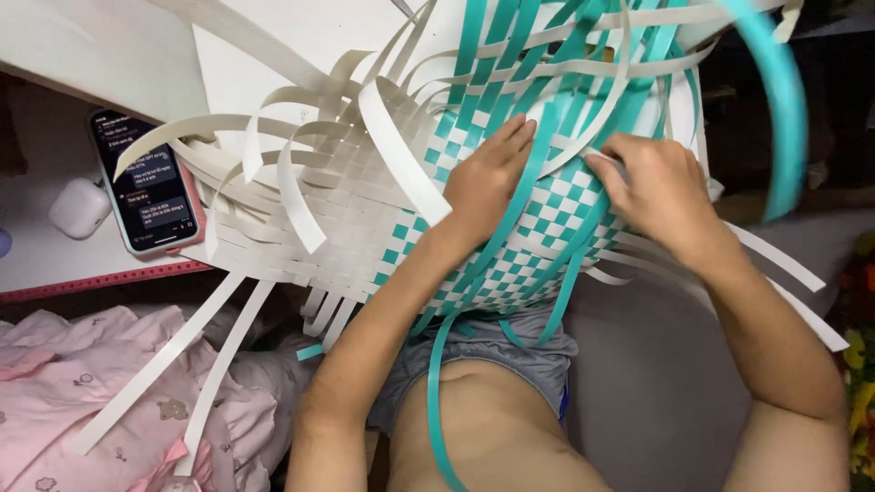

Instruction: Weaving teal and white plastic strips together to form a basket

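- The left hand [488, 178] lies flat and loosely spread on the teal-and-white checked part of a half-woven basket [474, 246], fingers together and pointing up the weave, pressing it down rather than gripping.
- The right hand [658, 191] is curled narrow, fingertips [603, 164] pinching a white strip [583, 137] where it crosses the teal strips [556, 146].
- The basket rests on the person's lap, just in front of the body, with loose white and teal ends fanning out on every side; a few long white strips [173, 364] hang down to the left.
- A white tabletop [82, 46] sits at upper left, carrying a phone [146, 182] with a lit screen and a small white earbud case [79, 208] just beside it.
- Below the tabletop lies pink patterned bedding [64, 392].
- Both forearms reach up from the bottom edge, bare, converging on the weave; the left wrist is straight, the right wrist bent inward.
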